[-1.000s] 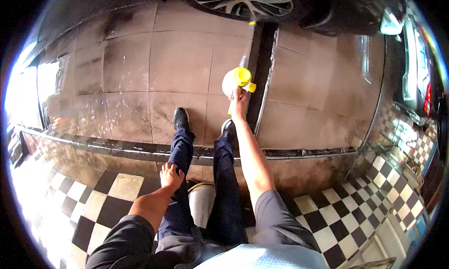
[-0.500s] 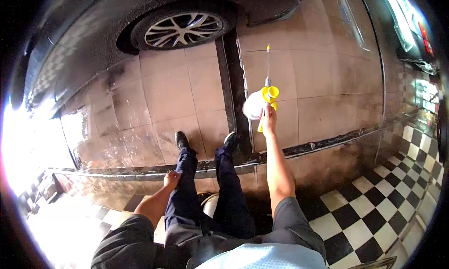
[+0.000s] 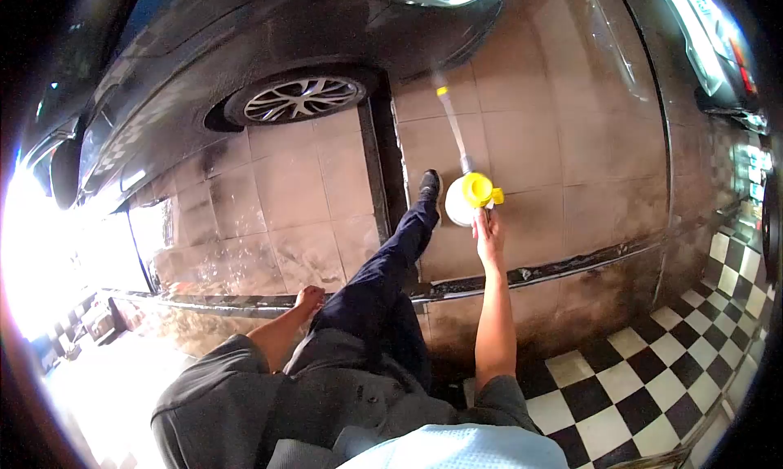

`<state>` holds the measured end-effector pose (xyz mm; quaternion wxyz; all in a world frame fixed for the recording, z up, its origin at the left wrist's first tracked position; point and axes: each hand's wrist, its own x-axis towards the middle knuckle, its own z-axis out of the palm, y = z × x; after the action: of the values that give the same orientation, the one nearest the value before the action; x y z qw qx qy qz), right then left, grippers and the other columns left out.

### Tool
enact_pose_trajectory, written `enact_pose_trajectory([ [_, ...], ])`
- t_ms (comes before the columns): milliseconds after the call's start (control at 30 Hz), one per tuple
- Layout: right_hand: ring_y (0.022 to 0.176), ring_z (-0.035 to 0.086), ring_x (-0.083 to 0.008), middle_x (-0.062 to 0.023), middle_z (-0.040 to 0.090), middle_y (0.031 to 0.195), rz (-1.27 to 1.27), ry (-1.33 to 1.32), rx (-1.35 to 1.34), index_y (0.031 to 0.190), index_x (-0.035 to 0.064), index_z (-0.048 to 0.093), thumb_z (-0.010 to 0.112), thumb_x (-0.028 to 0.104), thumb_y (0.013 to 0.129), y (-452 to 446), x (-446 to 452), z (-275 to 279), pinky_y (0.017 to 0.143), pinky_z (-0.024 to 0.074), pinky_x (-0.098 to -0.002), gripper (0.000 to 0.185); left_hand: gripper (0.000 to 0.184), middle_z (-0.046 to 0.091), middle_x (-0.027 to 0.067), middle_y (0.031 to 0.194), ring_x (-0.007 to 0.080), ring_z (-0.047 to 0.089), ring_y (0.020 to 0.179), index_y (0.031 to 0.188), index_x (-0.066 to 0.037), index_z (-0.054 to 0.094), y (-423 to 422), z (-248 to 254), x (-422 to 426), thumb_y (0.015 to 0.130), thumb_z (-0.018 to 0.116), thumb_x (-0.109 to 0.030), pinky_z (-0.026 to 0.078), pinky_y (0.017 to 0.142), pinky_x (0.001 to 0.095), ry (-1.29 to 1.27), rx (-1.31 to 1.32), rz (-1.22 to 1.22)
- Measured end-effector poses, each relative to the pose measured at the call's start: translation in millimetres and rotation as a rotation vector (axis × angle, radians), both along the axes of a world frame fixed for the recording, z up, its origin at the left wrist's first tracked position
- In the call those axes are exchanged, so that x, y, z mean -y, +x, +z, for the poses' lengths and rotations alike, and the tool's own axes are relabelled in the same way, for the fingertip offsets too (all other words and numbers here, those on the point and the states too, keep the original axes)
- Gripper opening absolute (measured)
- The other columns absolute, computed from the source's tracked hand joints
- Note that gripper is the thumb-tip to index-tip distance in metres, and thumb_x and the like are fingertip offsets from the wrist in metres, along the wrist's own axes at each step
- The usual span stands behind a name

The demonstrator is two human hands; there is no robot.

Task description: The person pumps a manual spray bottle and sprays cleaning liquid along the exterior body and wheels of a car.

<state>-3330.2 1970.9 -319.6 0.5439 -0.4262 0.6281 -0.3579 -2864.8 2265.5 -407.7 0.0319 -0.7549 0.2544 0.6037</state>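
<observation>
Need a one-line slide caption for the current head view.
Right hand gripping a yellow-topped sprayer, its wand pointing toward a dark car; left hand near the dark trousers.

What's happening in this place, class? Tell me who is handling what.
A person stands beside a dark car, holding a white spray bottle with a yellow top in their right hand. The bottle's long thin wand points toward the front of the car; whether anything is coming out is hard to tell. The left hand is by the thigh, with nothing visible in it. One shoe is forward on the tiled floor.
</observation>
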Motion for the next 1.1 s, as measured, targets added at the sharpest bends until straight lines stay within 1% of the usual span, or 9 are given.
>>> enact_pose_trajectory([
  [133, 0.052, 0.043, -0.0042, 0.0024, 0.051, 0.067, -0.030, -0.019, 0.039, 0.091, 0.0068, 0.052, 0.049, 0.030, 0.096, -40.9, 42.1, 42.4, 0.048, 0.0357, -0.0200, 0.024, 0.016, 0.063, 0.0018, 0.092, 0.0162, 0.060, 0.090, 0.097, -0.011, 0.061, -65.6, 43.3, 84.7, 0.084, 0.053, -0.016, 0.051, 0.071, 0.0326, 0.275, 0.028, 0.412],
  [200, 0.054, 0.042, -0.0040, 0.0023, 0.048, 0.068, -0.102, 0.070, 0.112, 0.093, 0.0066, 0.051, 0.049, 0.029, 0.096, -63.1, 62.8, 42.8, 0.050, 0.0351, -0.0200, 0.023, 0.019, 0.063, 0.0027, 0.082, 0.0133, 0.060, 0.073, 0.095, -0.009, 0.061, -61.0, -13.5, 64.1, 0.084, 0.061, -0.025, 0.048, 0.058, 0.0298, -0.047, -0.034, 0.167],
  [267, 0.056, 0.042, -0.0039, 0.0023, 0.047, 0.068, -0.091, 0.083, 0.117, 0.095, 0.0065, 0.051, 0.048, 0.029, 0.096, -78.6, 79.1, 56.0, 0.051, 0.0348, -0.0199, 0.022, 0.023, 0.064, 0.0040, 0.079, 0.0124, 0.061, 0.070, 0.094, -0.007, 0.062, -85.8, -12.5, 78.8, 0.084, 0.064, -0.028, 0.049, 0.057, 0.0285, 0.084, -0.080, 0.343],
  [333, 0.059, 0.040, -0.0030, 0.0041, 0.045, 0.069, 0.027, 0.080, -0.017, 0.098, 0.0061, 0.051, 0.048, 0.027, 0.096, -97.8, 95.8, 53.6, 0.053, 0.0342, -0.0199, 0.021, 0.023, 0.063, 0.0041, 0.080, 0.0127, 0.060, 0.072, 0.094, -0.006, 0.063, -114.6, 8.6, 124.9, 0.085, 0.063, -0.027, 0.048, 0.062, 0.0277, -0.102, -0.031, 0.062],
  [467, 0.065, 0.058, -0.0394, -0.0215, 0.057, 0.068, 0.407, 0.056, -0.406, 0.090, 0.0017, 0.052, 0.051, 0.043, 0.090, -143.2, 150.3, 79.5, 0.055, 0.0427, -0.0434, 0.042, 0.023, 0.063, 0.0037, 0.080, 0.0135, 0.059, 0.073, 0.095, -0.006, 0.064, -185.7, 97.8, 243.5, 0.086, 0.060, -0.027, 0.048, 0.067, 0.0268, 0.021, 0.035, 0.160],
  [700, 0.061, 0.060, -0.0297, -0.0129, 0.057, 0.062, 0.209, -0.110, -0.461, 0.085, 0.0024, 0.054, 0.048, 0.047, 0.091, -210.8, 234.5, -0.2, 0.055, 0.0446, -0.0413, 0.045, 0.027, 0.062, 0.0054, 0.085, 0.0149, 0.059, 0.071, 0.102, -0.008, 0.059, -214.0, 99.9, 318.6, 0.086, 0.059, -0.030, 0.049, 0.060, 0.0296, 0.087, -0.009, 0.434],
  [767, 0.075, 0.057, -0.0464, -0.0270, 0.058, 0.073, 0.155, 0.155, -0.284, 0.083, -0.0010, 0.052, 0.039, 0.057, 0.090, -220.7, 266.6, -2.9, 0.066, 0.0450, -0.0490, 0.059, 0.026, 0.062, 0.0058, 0.085, 0.0150, 0.059, 0.071, 0.100, -0.007, 0.058, -234.7, 116.0, 347.0, 0.086, 0.059, -0.030, 0.049, 0.060, 0.0292, 0.069, 0.059, 0.434],
  [933, 0.080, 0.059, -0.0435, -0.0265, 0.060, 0.078, 0.501, 0.048, -0.337, 0.083, 0.0009, 0.054, 0.042, 0.055, 0.089, -279.8, 362.0, -35.0, 0.068, 0.0439, -0.0492, 0.056, 0.028, 0.064, 0.0053, 0.087, 0.0180, 0.061, 0.075, 0.105, -0.009, 0.061, -314.4, 135.0, 390.7, 0.087, 0.057, -0.030, 0.050, 0.068, 0.0344, 0.112, 0.137, 0.451],
  [1100, 0.071, 0.060, -0.0441, -0.0278, 0.060, 0.073, 0.154, 0.011, -0.335, 0.091, -0.0036, 0.055, 0.048, 0.040, 0.091, -318.4, 446.5, -59.9, 0.060, 0.0458, -0.0478, 0.044, 0.036, 0.068, 0.0107, 0.096, 0.0179, 0.062, 0.086, 0.103, -0.004, 0.066, -399.8, 131.1, 413.6, 0.089, 0.054, -0.035, 0.047, 0.078, 0.0321, -0.044, 0.148, -0.095],
])
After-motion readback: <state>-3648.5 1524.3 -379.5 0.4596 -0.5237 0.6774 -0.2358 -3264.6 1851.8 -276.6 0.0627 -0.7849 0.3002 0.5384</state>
